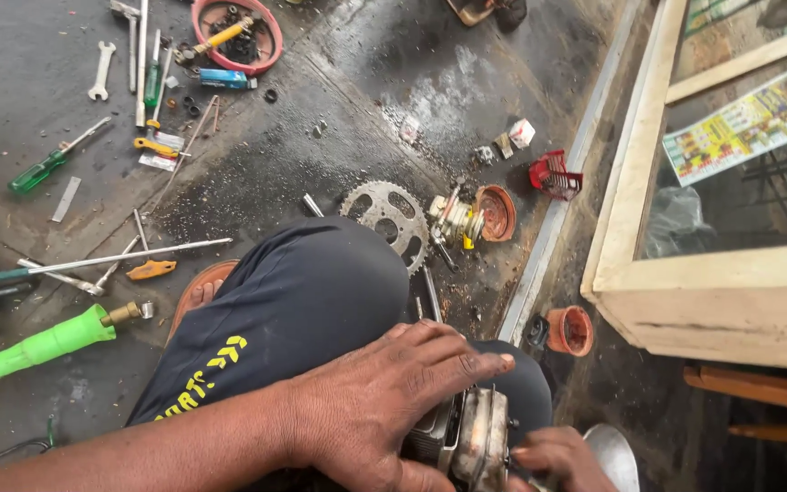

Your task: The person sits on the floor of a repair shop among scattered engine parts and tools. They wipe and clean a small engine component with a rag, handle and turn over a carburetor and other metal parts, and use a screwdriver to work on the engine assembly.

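Note:
My left hand [380,401] lies flat over a greasy metal engine part [471,442] held against my knee at the bottom of the view, its fingers spread across the top. My right hand [562,456] is at the bottom edge with fingers curled against the same part's right side. A chain sprocket [384,214] lies on the floor beyond my knee, beside a small metal assembly [455,219] and a rust-coloured round cap [497,212].
Tools lie scattered on the dark oily floor at left: a green-handled screwdriver [43,169], a spanner [100,71], a green hose nozzle [47,344], a red bowl of parts [237,35]. A wooden glass-fronted cabinet [676,292] stands at right, beside a small orange cup [569,330].

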